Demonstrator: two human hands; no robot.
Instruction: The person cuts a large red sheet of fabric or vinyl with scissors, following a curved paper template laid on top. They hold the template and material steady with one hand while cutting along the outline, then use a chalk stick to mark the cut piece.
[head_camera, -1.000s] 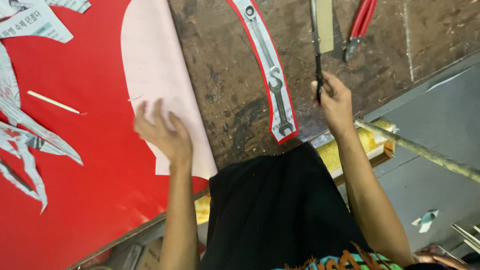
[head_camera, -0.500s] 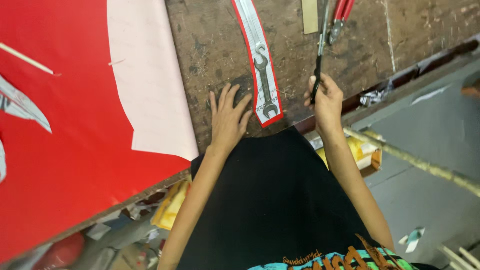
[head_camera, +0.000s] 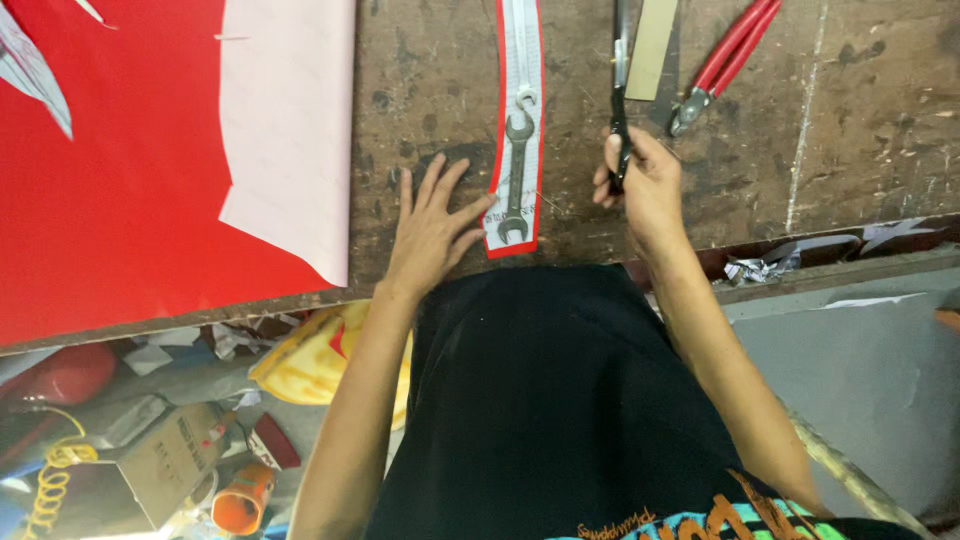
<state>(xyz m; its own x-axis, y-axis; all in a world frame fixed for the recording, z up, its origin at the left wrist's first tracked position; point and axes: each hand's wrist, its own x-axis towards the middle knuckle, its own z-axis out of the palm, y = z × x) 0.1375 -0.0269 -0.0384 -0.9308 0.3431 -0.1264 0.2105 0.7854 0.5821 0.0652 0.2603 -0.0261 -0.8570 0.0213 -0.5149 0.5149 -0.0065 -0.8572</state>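
Note:
My left hand (head_camera: 432, 228) lies flat and spread on the worn wooden bench (head_camera: 850, 120), fingertips touching the left edge of a red-bordered paper strip (head_camera: 518, 120) printed with wrench pictures. My right hand (head_camera: 643, 182) is closed around the black handle of a thin dark tool (head_camera: 620, 95), maybe scissors, that points away from me just right of the strip. A beige flat stick (head_camera: 653, 45) lies beside that tool.
A big red sheet (head_camera: 110, 170) with a pale pink panel (head_camera: 290, 130) covers the bench's left side. Red-handled pliers (head_camera: 722, 65) lie at the upper right. Below the bench edge sit a yellow bag (head_camera: 315, 360), a cardboard box (head_camera: 170, 462), an orange cup (head_camera: 240, 497).
My left hand left the pink panel and came right to rest beside the wrench strip. The view shifted, so the red sheet now sits further left. The right hand kept its hold.

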